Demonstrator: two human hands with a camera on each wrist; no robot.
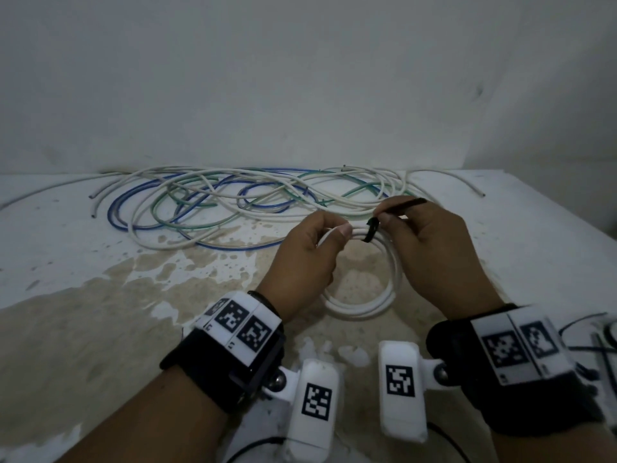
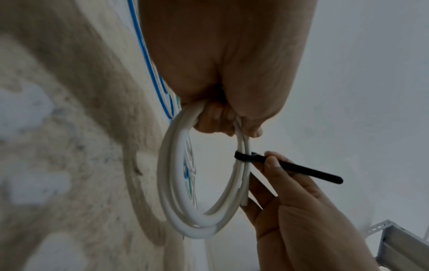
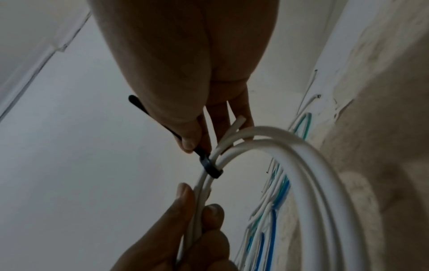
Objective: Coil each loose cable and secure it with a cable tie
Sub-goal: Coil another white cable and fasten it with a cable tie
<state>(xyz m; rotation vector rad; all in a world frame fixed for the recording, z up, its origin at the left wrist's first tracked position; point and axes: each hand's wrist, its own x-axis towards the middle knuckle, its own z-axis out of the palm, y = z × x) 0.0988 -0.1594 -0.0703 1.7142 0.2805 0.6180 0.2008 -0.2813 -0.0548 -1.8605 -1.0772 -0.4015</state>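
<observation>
A black cable tie is being cinched round a white coil held above the surface (image 1: 100, 312).

The coil (image 1: 367, 309) is pinched by the left hand (image 1: 305, 259) just left of the cable tie (image 1: 372, 228), whose tail is pinched by the right hand (image 1: 430, 248). Beyond both hands, loose cables (image 1: 217, 202) lie tangled. If the left pinch slackens, the turns could spring apart before the tie is tightened.
</observation>
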